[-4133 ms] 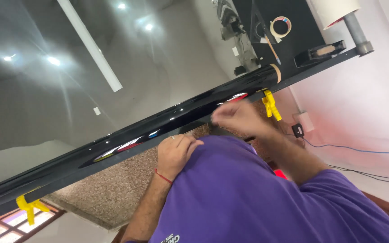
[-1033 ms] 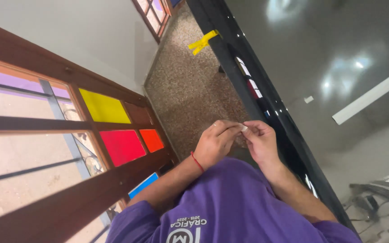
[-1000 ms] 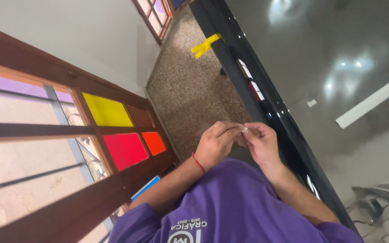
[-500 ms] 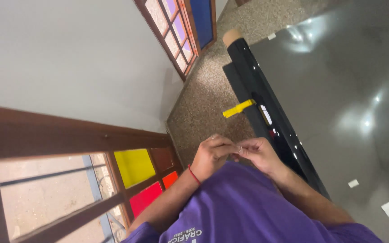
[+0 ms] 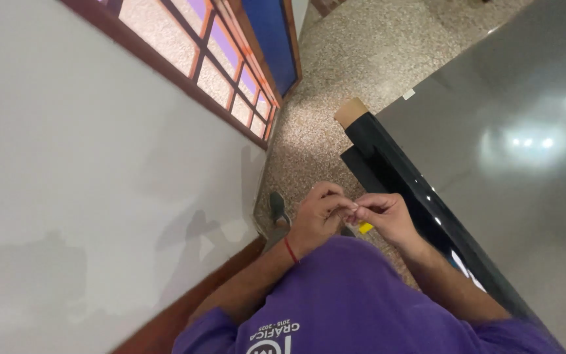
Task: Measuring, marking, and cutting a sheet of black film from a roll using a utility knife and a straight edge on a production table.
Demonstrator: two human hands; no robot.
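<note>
Both hands meet in front of the purple shirt (image 5: 361,301): the left hand (image 5: 319,216) and right hand (image 5: 388,216) each have a narrow grip pinched on 1 tiny pale scrap (image 5: 355,207) between their fingertips. A small yellow piece (image 5: 365,227) shows just beneath them, beside the black film roll (image 5: 401,177) at the edge of the glossy bench (image 5: 519,144)

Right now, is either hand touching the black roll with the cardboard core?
No: the left hand and the right hand meet fingertip to fingertip in front of the purple shirt, apart from the black roll.

A glossy black film roll (image 5: 394,170) on a cardboard core lies above speckled stone floor (image 5: 361,59); purple cloth shirt (image 5: 361,301).
</note>
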